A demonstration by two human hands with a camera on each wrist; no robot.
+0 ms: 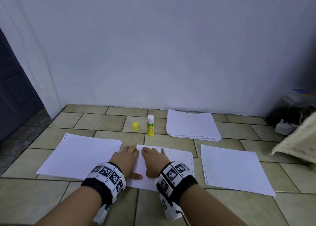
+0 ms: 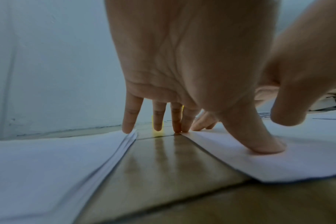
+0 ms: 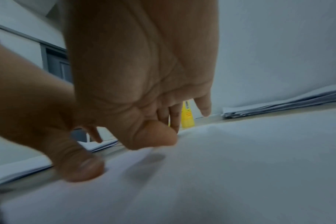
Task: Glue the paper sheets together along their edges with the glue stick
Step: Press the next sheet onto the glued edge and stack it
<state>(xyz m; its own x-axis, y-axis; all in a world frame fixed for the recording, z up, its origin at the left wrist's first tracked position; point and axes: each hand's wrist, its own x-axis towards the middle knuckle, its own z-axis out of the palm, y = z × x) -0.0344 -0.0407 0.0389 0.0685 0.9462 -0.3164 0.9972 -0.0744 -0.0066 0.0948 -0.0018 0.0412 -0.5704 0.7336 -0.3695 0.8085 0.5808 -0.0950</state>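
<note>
A white paper sheet (image 1: 177, 159) lies on the tiled floor in front of me. My left hand (image 1: 127, 157) lies flat at its left edge, the thumb (image 2: 259, 141) pressing the sheet and the straight fingers touching the floor and the neighbouring paper stack (image 1: 80, 155). Beside it, my right hand (image 1: 153, 159) rests flat on the same sheet, its fingers spread on the paper (image 3: 240, 166). Beyond the hands stands the yellow glue stick (image 1: 150, 125) uncapped and upright, with its yellow cap (image 1: 135, 126) to its left. The glue stick (image 3: 187, 116) also shows between my right fingers.
A single sheet (image 1: 234, 169) lies to the right and a thicker paper stack (image 1: 191, 125) sits by the wall at the back. A beige cloth (image 1: 294, 140) and a white object (image 1: 283, 126) crowd the right side. A dark door (image 1: 13, 97) stands at the left.
</note>
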